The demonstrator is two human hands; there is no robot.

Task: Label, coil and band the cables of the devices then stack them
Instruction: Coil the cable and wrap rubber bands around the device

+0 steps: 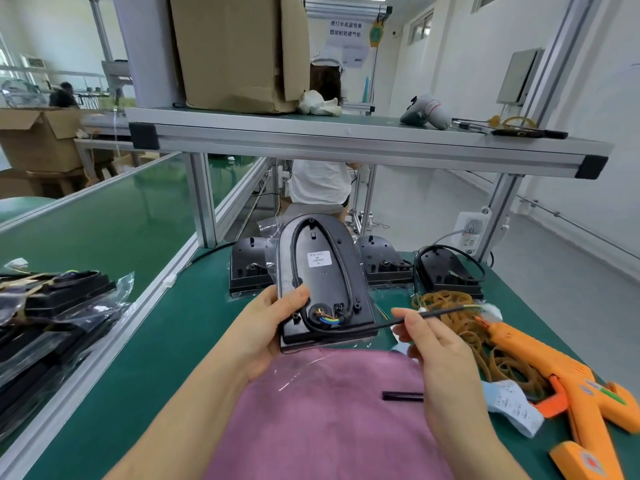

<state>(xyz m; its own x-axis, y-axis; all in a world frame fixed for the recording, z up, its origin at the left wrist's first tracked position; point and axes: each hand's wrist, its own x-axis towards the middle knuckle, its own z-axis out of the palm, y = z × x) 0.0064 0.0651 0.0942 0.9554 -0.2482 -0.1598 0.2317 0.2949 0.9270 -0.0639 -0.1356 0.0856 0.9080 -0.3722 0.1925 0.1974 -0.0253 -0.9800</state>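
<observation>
Black plastic device (322, 282), back side up, gripped in my left hand (273, 327) at its lower left edge, thumb on the back. It is held up over a pink cloth (329, 410). One white label (319, 258) is stuck on its back. Its black cable (440, 311) loops round the back, exits at the bottom and runs right to my right hand (433, 344), which pinches it between thumb and forefinger. One dark stick (401, 395) lies on the cloth. Under it all is a green bench mat (156, 341) edged with aluminium rail. On the mat behind are three more devices (384, 265). To the right is a tan rubber band pile (502, 368), uncounted, with one white paper strip (512, 407) and an orange gun-shaped tool (540, 355); can't tell if the orange piece at the bottom edge is a second one. At far left is a bagged stack (59, 313). An aluminium shelf (346, 140) overhead carries one cardboard box (235, 50). The room has white walls and a pale floor, with one person in a white top (318, 181) beyond the bench.
</observation>
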